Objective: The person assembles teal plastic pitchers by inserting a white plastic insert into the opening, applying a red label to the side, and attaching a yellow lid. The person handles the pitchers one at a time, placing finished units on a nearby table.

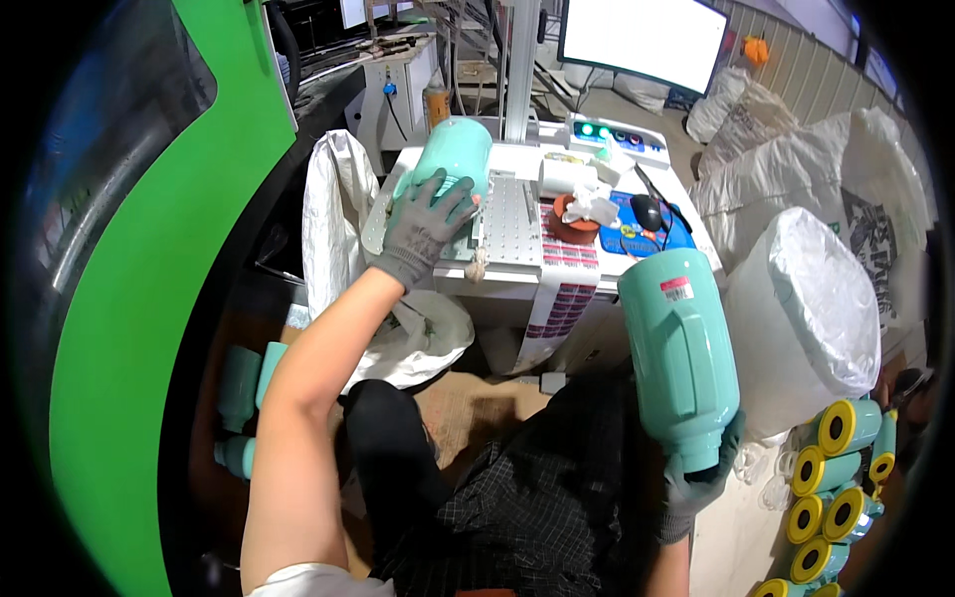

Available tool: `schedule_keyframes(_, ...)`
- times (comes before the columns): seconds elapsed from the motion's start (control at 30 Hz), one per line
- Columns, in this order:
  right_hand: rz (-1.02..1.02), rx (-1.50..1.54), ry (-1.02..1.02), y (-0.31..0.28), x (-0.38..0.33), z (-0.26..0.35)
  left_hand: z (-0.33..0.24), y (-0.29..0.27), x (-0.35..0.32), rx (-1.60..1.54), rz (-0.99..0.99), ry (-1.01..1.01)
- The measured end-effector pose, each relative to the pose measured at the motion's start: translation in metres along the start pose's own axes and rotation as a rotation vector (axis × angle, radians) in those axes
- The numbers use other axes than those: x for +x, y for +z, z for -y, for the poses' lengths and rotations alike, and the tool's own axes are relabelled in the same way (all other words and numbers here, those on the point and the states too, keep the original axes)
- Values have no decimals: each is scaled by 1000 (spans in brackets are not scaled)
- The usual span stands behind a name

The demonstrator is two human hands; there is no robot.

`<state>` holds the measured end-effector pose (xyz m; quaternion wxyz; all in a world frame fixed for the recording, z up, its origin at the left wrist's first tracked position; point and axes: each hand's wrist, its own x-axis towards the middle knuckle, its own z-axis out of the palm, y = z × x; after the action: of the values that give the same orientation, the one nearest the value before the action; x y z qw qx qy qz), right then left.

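My left hand (426, 224), in a grey glove, grips a teal jug (453, 154) that lies on its side on the perforated metal plate (512, 234) of a small white work table. My right hand (701, 478), also gloved, holds a second teal jug (678, 348) by its neck end, bottom up, off to the table's right. That jug has a handle recess on its side and a small sticker on its base.
A green machine panel (149, 298) curves along the left. On the table lie a red tape roll (574, 221), a mouse (647, 211) and a control box (617, 134), below a monitor (642, 40). White sacks (806, 308) stand right. Yellow-capped teal jugs (831, 478) lie lower right, more teal jugs (244, 393) lower left.
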<state>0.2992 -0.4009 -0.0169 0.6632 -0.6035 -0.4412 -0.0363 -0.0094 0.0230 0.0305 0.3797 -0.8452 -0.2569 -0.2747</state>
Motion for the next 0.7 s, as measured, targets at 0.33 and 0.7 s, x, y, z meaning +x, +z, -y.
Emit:
schedule_keyframes(0.33, 370, -339, -512, 185, 102, 40, -112, -239, -110, -1144, -78, -557)
schedule_keyframes(0.7, 681, -805, -623, 419, 109, 33, -178, -238, -140, -1366, 282, -1000)
